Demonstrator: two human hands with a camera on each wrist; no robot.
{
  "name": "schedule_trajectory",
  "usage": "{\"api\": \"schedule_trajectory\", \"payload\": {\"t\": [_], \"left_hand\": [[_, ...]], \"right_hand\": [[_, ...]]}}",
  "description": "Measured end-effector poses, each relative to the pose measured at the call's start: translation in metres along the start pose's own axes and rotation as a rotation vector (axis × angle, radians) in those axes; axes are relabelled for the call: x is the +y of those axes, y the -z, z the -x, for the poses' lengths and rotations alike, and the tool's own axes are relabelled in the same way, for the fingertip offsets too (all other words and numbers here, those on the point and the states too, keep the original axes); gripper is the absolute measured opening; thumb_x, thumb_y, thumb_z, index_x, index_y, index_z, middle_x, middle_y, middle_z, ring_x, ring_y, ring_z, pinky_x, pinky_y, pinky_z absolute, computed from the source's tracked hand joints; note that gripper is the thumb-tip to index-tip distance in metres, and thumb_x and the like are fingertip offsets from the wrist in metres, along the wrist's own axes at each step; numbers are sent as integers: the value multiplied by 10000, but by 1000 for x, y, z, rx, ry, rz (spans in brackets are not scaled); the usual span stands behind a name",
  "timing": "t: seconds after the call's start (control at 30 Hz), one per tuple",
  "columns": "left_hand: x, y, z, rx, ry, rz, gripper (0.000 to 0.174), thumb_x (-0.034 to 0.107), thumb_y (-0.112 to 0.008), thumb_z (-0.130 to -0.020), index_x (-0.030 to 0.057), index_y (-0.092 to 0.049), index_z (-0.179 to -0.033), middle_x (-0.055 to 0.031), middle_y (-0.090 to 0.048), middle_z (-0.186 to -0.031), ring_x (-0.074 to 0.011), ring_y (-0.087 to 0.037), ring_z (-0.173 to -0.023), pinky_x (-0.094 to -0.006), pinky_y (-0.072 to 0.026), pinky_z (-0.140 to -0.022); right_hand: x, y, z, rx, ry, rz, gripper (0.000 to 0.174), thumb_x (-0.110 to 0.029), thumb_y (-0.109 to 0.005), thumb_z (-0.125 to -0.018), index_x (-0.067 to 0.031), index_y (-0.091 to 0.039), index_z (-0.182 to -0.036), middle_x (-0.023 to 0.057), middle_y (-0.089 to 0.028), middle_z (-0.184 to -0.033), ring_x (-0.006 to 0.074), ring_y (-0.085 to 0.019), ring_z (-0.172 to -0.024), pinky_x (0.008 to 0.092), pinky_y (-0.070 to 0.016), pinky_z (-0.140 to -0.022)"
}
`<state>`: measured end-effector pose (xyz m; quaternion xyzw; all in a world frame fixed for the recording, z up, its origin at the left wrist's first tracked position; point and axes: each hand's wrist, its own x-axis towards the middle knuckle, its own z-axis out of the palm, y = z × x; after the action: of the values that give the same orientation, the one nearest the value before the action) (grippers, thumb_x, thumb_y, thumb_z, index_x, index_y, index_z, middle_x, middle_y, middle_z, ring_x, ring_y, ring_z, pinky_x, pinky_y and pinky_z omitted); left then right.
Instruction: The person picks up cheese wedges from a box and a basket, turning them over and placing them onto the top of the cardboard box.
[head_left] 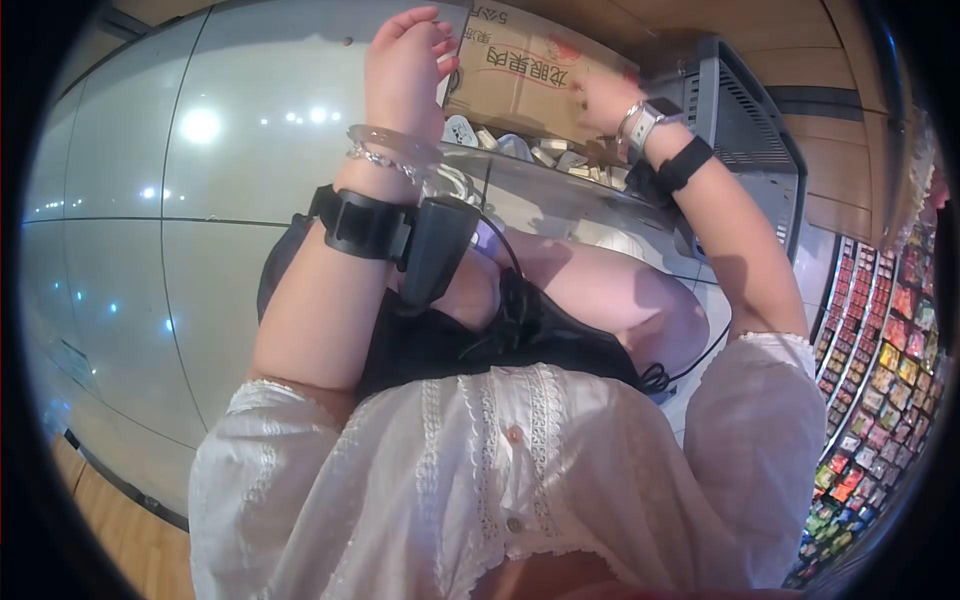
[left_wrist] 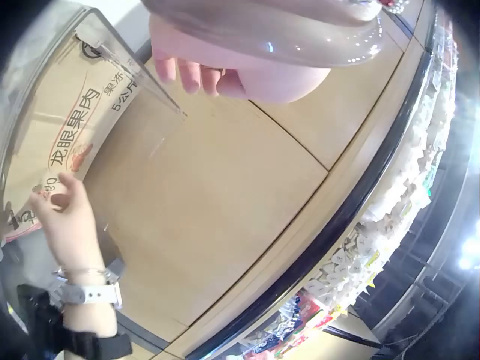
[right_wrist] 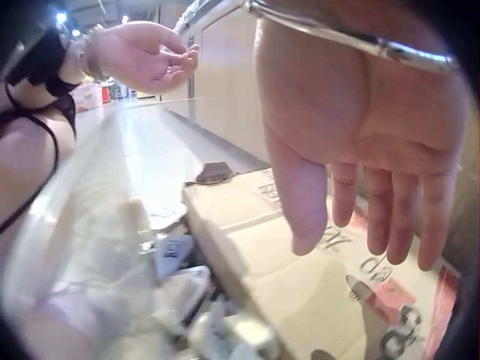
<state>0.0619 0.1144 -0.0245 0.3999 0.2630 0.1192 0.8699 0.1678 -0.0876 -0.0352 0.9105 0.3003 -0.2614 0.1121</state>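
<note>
The floor (head_left: 120,260) is laid with glossy tiles parted by dark joints, and bright lights are mirrored in it. Near its far right corner a grey crate (head_left: 785,180) with slots is placed, just beside wood panels (head_left: 845,160). Along its right edge coloured packets (head_left: 890,400) are displayed in rows. Its near left corner is bordered by planking (head_left: 140,535).
</note>
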Motion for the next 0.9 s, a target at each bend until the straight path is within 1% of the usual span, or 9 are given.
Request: {"api": "schedule_trajectory", "payload": {"t": [0.17, 0.27, 0.37, 0.43, 0.57, 0.6, 0.7, 0.77, 0.9], "left_hand": [[-1, -4, 18, 118, -90, -138, 293, 84, -498, -744, 80, -503, -1036, -19, -524, -984, -116, -449, -942, -277, -308, -850], [0, 3, 16, 186, -102, -124, 309, 85, -497, -737, 88, -505, -1047, -7, -513, -1012, -114, -419, -975, -297, -256, -892], [0, 2, 16, 218, -91, -102, 310, 80, -483, -742, 86, -496, -1052, -13, -496, -1037, -128, -411, -994, -330, -232, -925], [-3, 4, 14, 193, -102, -95, 309, 76, -474, -747, 86, -490, -1056, -13, -488, -1047, -131, -410, -998, -336, -241, -926], [-5, 5, 16, 123, -70, -75, 308, 72, -460, -757, 87, -471, -1064, -18, -482, -1053, -142, -418, -998, -343, -263, -924], [-5, 4, 17, 122, -73, -85, 308, 72, -460, -757, 87, -471, -1064, -18, -482, -1053, -142, -418, -998, -343, -263, -924], [-3, -2, 25, 92, -40, -63, 284, 82, -463, -762, 79, -485, -1045, -18, -483, -1050, -139, -424, -986, -328, -271, -909], [-1, -7, 29, -9, 50, -193, 281, 83, -472, -752, 71, -501, -1031, -20, -484, -1045, -130, -426, -964, -298, -284, -876], [-3, -8, 29, -27, 6, -302, 329, 99, -494, -728, 67, -506, -1055, -20, -476, -1063, -122, -409, -956, -273, -275, -851]], "right_hand": [[25, 14, -55, 218, -95, 18, 558, -277, -651, -657, -58, -478, -1140, 183, -575, -959, 308, -547, -926, 358, -432, -821], [18, 18, -72, 232, -176, -50, 411, -268, -612, -694, -41, -543, -1029, 154, -587, -988, 295, -550, -947, 374, -455, -797], [-2, 8, -68, 328, 174, -156, 309, -225, -556, -736, -83, -577, -1009, 148, -593, -981, 294, -558, -924, 383, -444, -798], [-35, 13, -44, 94, 302, -123, 322, -144, -552, -711, -102, -558, -1030, 130, -587, -962, 294, -549, -897, 354, -438, -787], [-66, -4, -17, -13, 622, -19, 368, -71, -521, -712, -135, -551, -1073, 108, -591, -941, 262, -556, -883, 369, -444, -766], [-72, -1, -10, -142, 553, -68, 417, -71, -531, -712, -133, -523, -1124, 94, -569, -1021, 264, -555, -902, 370, -446, -783], [-71, -25, -18, 163, 900, 26, 486, -65, -545, -699, -125, -476, -1177, 89, -511, -1136, 272, -534, -960, 360, -441, -814], [-65, -27, -26, 155, 942, 34, 604, -77, -569, -667, -142, -395, -1242, 64, -402, -1265, 245, -446, -1098, 360, -394, -903], [-68, -21, -29, -1, 1031, 589, 965, -205, -687, -588, -181, -105, -1356, 45, -170, -1400, 171, -168, -1292, 374, -215, -1044]]}}
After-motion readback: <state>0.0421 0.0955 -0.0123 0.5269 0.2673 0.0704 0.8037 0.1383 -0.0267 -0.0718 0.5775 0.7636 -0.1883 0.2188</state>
